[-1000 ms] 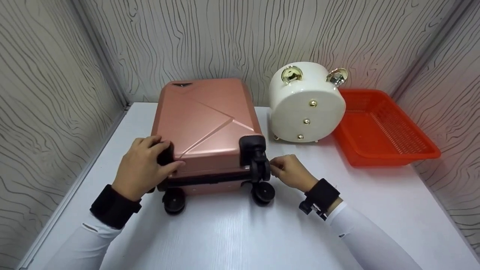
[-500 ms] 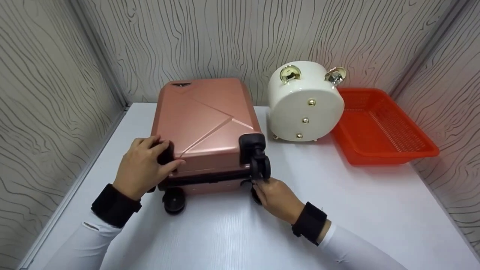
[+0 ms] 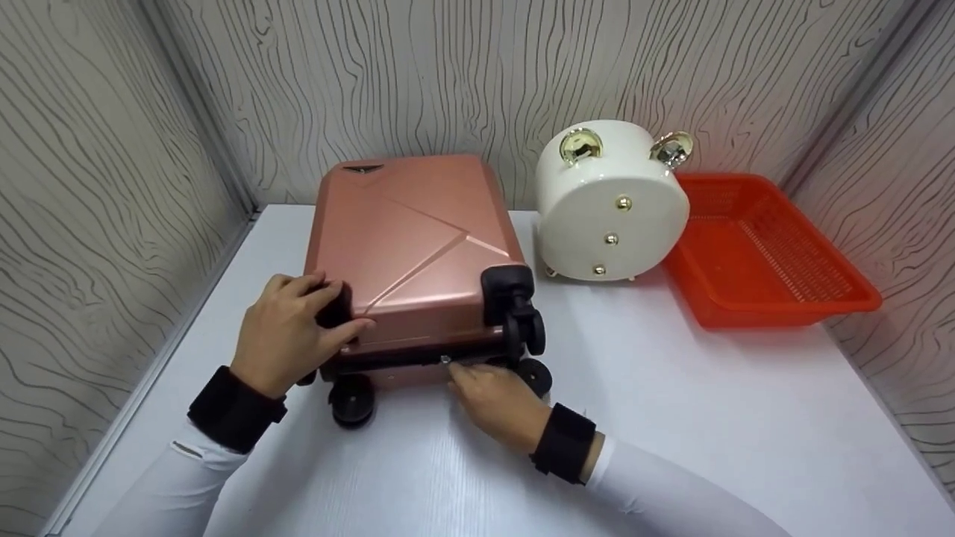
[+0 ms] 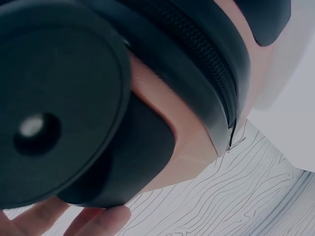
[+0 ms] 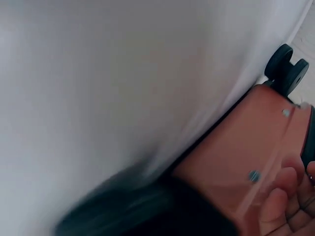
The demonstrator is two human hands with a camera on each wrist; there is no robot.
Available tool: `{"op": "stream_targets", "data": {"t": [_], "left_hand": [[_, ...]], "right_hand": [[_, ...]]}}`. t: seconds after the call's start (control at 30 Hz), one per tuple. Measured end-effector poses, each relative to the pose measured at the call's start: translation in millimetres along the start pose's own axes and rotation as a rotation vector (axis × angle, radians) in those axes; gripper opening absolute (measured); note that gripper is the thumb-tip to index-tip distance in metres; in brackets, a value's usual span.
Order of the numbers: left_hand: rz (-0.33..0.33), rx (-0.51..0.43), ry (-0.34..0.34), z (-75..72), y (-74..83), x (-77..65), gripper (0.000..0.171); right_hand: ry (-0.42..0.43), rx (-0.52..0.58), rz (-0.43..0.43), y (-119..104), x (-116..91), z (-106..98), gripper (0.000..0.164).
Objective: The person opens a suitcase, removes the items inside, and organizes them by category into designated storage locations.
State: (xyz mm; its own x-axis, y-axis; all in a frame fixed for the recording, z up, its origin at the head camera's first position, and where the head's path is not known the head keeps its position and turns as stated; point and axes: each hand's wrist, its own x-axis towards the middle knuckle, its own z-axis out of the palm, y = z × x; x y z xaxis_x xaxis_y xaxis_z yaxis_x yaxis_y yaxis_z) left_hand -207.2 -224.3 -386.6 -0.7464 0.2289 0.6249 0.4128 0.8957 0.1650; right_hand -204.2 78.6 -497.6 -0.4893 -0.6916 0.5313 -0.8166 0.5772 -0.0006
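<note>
A rose-pink hard-shell suitcase (image 3: 410,239) lies flat on the white table, its wheeled end toward me. My left hand (image 3: 287,332) grips its near left corner, fingers over the black corner guard and thumb on the end face. In the left wrist view a black wheel (image 4: 59,98) hides part of that corner, with fingertips (image 4: 110,220) below it; the zipper (image 4: 197,42) shows above. My right hand (image 3: 496,399) is at the middle of the near end, pinching a small metal zipper pull (image 3: 445,359). Curled fingers (image 5: 285,189) appear at the right wrist view's edge.
A white round case (image 3: 612,216) with gold ear-like trims and gold studs stands right of the suitcase. Beside it sits a red plastic basket (image 3: 791,306). Patterned wall panels (image 3: 448,82) enclose the table (image 3: 671,418) at the back and sides.
My right hand has come from the suitcase's right side around the near right wheels, moving left along the zipper to the middle of the end. My left hand has kept its grip.
</note>
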Motion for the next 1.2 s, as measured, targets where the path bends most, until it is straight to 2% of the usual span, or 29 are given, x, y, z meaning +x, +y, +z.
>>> {"op": "stream_targets", "data": {"t": [0.2,0.43,0.63,0.77,0.93,1.03,1.13,1.2], "left_hand": [[0.011,0.010,0.026,2.1,1.6,-0.1,0.068],[-0.004,0.014,0.043,3.6,3.3,-2.6,0.066],[-0.012,0.013,0.048,4.3,4.6,-3.9,0.065],[-0.035,-0.001,0.043,5.8,7.6,-4.6,0.065],[-0.105,-0.046,0.038,7.8,11.1,-10.5,0.063],[-0.143,-0.122,0.034,10.3,10.2,-18.2,0.059],[-0.164,-0.226,0.036,14.6,8.1,-27.5,0.053],[-0.166,-0.283,0.062,18.4,8.1,-34.9,0.050]], "right_hand": [[-0.085,-0.030,-0.033,-18.0,22.9,7.2,0.018],[-0.053,-0.107,-0.080,-35.7,41.8,19.2,0.015],[-0.041,-0.153,-0.116,-40.7,50.8,23.7,0.018],[-0.063,-0.102,-0.080,-37.7,50.8,19.1,0.021],[-0.118,0.061,-0.008,-30.2,46.4,1.7,0.025],[-0.065,0.125,-0.008,-25.3,40.7,-13.9,0.028],[0.070,0.144,-0.036,-22.3,37.9,-32.1,0.030],[0.172,0.146,-0.055,-20.6,38.8,-44.6,0.032]]}}
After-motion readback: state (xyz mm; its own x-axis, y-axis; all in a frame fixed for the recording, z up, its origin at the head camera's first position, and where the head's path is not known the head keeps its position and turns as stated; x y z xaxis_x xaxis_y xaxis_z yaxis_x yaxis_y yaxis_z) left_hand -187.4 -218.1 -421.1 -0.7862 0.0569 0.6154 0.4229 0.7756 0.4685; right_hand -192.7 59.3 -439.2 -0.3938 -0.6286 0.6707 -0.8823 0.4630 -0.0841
